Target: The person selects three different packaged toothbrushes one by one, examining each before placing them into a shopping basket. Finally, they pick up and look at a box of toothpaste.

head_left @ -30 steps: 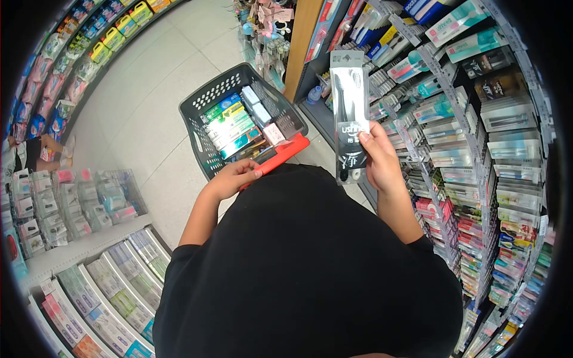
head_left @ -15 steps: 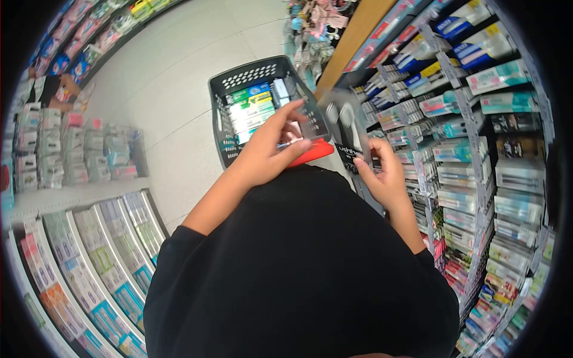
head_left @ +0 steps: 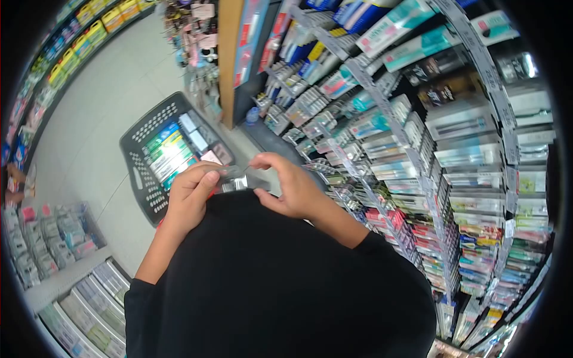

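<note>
My left hand [head_left: 194, 194] is closed on the edge of a clear plastic toothbrush pack [head_left: 237, 181], its thumb on top. The pack is held low in front of my black shirt, which hides its lower part. Just right of it, my right hand [head_left: 292, 188] is open, with thumb and forefinger apart around the pack's right side; I see no grip there. Beyond both hands stands a dark grey shopping basket [head_left: 134, 143]. White and green boxes [head_left: 170, 156] lie inside it, beside pale blue boxes [head_left: 194, 132] and a pinkish box [head_left: 222, 154].
Racks of packaged toothbrushes [head_left: 388, 125] fill the right side. Hanging accessories [head_left: 194, 53] and a wooden post [head_left: 230, 65] are at the upper middle. Shelves of boxes [head_left: 83, 310] stand lower left, below hanging packs [head_left: 51, 244]. A pale tiled floor [head_left: 113, 89] lies around the basket.
The toothbrush pack has passed from my right hand to my left and come down closer to my body. My right hand has let go. The view has turned right, toward the racks.
</note>
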Demonstrator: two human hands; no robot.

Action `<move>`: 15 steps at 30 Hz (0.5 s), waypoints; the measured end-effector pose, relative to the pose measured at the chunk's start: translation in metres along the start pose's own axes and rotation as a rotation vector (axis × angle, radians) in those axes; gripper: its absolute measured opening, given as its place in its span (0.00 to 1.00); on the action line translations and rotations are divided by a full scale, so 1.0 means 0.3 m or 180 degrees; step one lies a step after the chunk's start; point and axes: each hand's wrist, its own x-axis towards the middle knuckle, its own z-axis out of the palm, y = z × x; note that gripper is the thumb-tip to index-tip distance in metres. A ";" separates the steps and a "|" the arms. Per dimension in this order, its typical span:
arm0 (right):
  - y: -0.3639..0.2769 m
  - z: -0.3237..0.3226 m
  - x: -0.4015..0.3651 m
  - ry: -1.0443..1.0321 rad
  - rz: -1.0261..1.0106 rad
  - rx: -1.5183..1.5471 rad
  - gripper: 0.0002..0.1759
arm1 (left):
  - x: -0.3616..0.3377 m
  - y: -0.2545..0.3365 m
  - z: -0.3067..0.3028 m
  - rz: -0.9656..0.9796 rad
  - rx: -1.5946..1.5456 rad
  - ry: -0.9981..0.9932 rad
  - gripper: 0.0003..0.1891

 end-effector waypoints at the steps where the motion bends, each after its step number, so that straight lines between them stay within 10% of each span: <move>1: 0.005 -0.009 -0.001 0.0046 -0.0200 0.0167 0.30 | 0.024 -0.001 0.033 -0.0002 -0.0113 -0.0063 0.15; 4: 0.031 -0.051 -0.006 0.0123 -0.1006 -0.0274 0.26 | 0.062 -0.009 0.125 -0.0233 -0.0622 -0.0195 0.15; 11: 0.104 -0.280 -0.053 0.0701 -0.0568 -0.0555 0.17 | 0.137 -0.045 0.232 -0.0389 -0.1369 -0.0014 0.16; 15: 0.157 -0.559 -0.073 0.2138 0.0146 -0.0072 0.25 | 0.116 -0.134 0.185 0.0027 0.2363 0.0426 0.20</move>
